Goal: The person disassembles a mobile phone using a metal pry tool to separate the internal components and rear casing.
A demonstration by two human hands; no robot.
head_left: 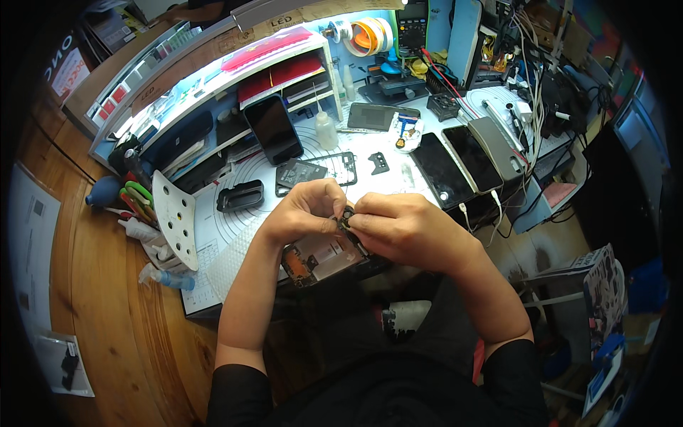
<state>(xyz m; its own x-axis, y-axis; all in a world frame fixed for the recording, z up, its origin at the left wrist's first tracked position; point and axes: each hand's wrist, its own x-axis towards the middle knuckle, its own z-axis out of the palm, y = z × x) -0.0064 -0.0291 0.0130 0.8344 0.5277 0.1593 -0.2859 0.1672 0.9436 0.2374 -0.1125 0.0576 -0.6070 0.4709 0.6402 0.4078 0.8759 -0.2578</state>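
Note:
Above the front edge of the work mat, my left hand (304,211) and my right hand (402,222) meet with fingers pinched. Between their fingertips is a small dark part with rounded shapes (347,215), perhaps a phone component; its exact kind is too small to make out. Just beneath my hands lies an opened phone (326,255), its orange-brown inner section and pale metal bay showing. My right fingers hide part of that phone. Beyond my hands rests a bare phone frame (348,168), with a dark flat battery-like piece (302,173) on its left end.
A black plastic piece (379,163) and a small black tray (240,196) lie on the mat. Dark phones (442,169) are at the right, near white cables (497,206). A bottle with a needle tip (326,131) stands beside a propped phone (274,129). Bubble wrap (235,260) lies left.

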